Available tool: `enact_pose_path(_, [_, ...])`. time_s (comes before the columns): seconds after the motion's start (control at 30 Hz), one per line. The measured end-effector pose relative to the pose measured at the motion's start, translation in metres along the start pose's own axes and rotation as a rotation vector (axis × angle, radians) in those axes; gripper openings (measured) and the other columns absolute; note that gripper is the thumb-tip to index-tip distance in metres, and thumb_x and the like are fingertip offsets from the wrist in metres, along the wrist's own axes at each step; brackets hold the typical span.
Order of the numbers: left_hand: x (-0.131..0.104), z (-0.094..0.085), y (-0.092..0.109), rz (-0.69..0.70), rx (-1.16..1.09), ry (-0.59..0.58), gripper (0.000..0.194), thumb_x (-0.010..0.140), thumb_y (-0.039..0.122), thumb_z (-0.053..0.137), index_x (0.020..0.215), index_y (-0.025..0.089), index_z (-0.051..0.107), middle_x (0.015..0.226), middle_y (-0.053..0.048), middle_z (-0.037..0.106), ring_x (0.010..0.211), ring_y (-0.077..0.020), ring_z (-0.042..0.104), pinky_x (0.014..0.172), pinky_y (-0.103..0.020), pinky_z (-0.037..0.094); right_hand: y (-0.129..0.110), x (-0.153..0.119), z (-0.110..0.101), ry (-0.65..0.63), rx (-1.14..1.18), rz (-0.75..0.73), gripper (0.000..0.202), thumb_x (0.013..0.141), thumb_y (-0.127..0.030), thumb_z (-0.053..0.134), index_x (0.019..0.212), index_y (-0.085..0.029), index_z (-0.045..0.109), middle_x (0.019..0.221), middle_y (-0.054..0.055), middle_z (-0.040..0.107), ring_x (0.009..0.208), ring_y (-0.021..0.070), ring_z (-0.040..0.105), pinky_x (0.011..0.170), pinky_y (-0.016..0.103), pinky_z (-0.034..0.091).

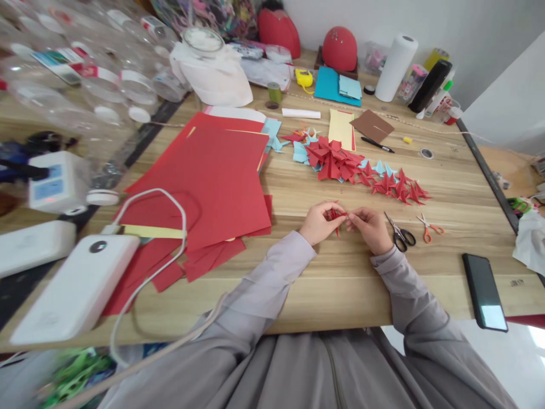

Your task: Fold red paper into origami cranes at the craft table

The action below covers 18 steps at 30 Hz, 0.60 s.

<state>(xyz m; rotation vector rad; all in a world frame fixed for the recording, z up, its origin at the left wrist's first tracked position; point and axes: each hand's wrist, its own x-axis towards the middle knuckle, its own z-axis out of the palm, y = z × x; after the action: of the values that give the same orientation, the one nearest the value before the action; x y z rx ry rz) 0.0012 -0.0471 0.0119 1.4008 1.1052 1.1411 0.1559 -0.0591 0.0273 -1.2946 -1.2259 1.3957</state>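
Between my two hands, low over the front middle of the table, is a small red origami paper piece (337,215). My left hand (315,222) is closed on its body, the fingers partly covering it. The fingertips of my right hand (371,226) pinch its right end. Behind my hands lies a pile of folded red paper cranes (334,159), with light blue cranes (378,167) among them. Black-handled scissors (400,234) lie just right of my right hand, and small orange-handled scissors (428,228) lie beyond those.
Large red paper sheets (225,182) cover the table's left part. A white power bank (76,289) with a looped cable sits at the left edge. A phone (484,289) lies front right. Plastic bottles (102,79) crowd the far left; a white cylinder (395,68) stands at the back.
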Motion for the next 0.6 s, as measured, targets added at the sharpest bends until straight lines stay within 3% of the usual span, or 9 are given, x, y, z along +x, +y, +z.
enact_pose_path(0.1, [0.0002, -0.001, 0.0014, -0.031, -0.013, 0.0, 0.015, 0.066, 0.022, 0.069, 0.077, 0.013, 0.065, 0.076, -0.005, 0.066, 0.059, -0.01, 0.055, 0.057, -0.023, 0.046, -0.0005, 0.0003, -0.001, 0.007, 0.011, 0.005, 0.041, 0.058, -0.053, 0.075, 0.071, -0.016, 0.062, 0.057, 0.001, 0.066, 0.051, 0.0124, 0.06, 0.055, 0.026, 0.05])
enact_pose_path(0.3, [-0.0002, -0.0014, 0.0013, -0.027, -0.024, -0.008, 0.016, 0.065, 0.023, 0.069, 0.077, 0.013, 0.065, 0.071, -0.003, 0.064, 0.055, -0.0083, 0.052, 0.053, -0.021, 0.043, -0.0026, -0.0016, -0.0012, -0.013, 0.049, 0.024, 0.04, 0.062, -0.053, 0.073, 0.074, -0.016, 0.064, 0.058, 0.001, 0.067, 0.052, 0.0121, 0.061, 0.054, 0.025, 0.05])
enact_pose_path(0.6, [0.0002, -0.0008, 0.0023, 0.059, 0.025, -0.017, 0.009, 0.065, 0.016, 0.067, 0.073, 0.015, 0.066, 0.08, -0.006, 0.065, 0.083, -0.0164, 0.062, 0.074, -0.028, 0.05, -0.0036, -0.0023, 0.0008, -0.04, 0.027, 0.048, 0.041, 0.058, -0.054, 0.075, 0.072, -0.016, 0.065, 0.058, 0.001, 0.066, 0.051, 0.0112, 0.06, 0.055, 0.025, 0.049])
